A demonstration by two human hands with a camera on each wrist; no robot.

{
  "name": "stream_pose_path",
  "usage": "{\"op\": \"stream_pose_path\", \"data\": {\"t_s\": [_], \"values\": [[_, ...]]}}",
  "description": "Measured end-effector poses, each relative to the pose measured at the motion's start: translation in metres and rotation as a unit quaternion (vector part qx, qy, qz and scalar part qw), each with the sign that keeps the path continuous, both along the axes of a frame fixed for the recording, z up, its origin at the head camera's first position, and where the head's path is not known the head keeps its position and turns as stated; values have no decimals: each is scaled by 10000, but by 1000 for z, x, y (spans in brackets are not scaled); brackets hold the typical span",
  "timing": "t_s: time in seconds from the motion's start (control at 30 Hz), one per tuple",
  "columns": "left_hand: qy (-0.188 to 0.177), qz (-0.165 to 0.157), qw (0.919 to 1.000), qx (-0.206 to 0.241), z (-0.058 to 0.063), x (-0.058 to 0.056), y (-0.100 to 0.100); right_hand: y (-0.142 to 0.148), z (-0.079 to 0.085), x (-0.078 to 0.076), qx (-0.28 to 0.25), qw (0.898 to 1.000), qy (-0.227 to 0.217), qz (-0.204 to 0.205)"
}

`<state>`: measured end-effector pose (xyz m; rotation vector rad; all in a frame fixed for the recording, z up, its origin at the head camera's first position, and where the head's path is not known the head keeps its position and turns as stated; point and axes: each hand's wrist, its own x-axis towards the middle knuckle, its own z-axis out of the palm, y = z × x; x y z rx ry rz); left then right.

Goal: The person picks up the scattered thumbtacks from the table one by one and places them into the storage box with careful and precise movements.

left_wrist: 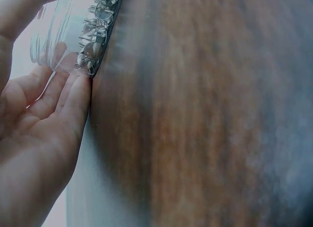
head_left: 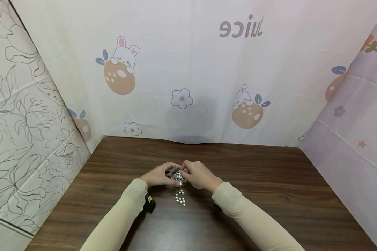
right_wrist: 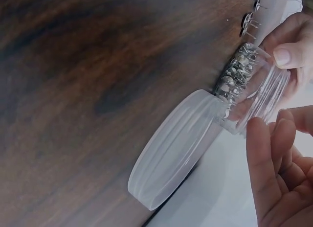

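Observation:
A small clear plastic jar [head_left: 178,180] stands on the table with a layer of silver thumbtacks [right_wrist: 235,73] in its bottom. My left hand [head_left: 159,174] holds it from the left, thumb and fingers round its wall, as the left wrist view [left_wrist: 49,109] also shows. At the jar's mouth are the fingertips of my right hand [head_left: 201,175], bent toward the opening; whether a thumbtack sits between them is hidden. Several loose thumbtacks [head_left: 180,199] lie on the table in front of the jar. Beside the jar is a translucent screw lid [right_wrist: 171,148], mostly hidden under my right hand in the head view.
The dark wood-grain table [head_left: 264,195] spreads out on both sides. Printed cloth curtains [head_left: 194,69] hang behind it and along both sides. A black strap device with a yellow mark [head_left: 149,203] is on my left wrist.

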<state>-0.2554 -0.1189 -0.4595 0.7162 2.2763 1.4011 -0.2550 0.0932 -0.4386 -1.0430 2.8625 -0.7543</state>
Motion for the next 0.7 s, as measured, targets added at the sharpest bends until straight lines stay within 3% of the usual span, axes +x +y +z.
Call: {"op": "stream_pose_path", "data": {"t_s": [0.4,0.7], "values": [[43,11,10000,13,2,2,1,10,4,14,-153,9997,-136,167],[7,-62,9997,231,2,2,1,11,-4,25,34,9984,16,564]]}}
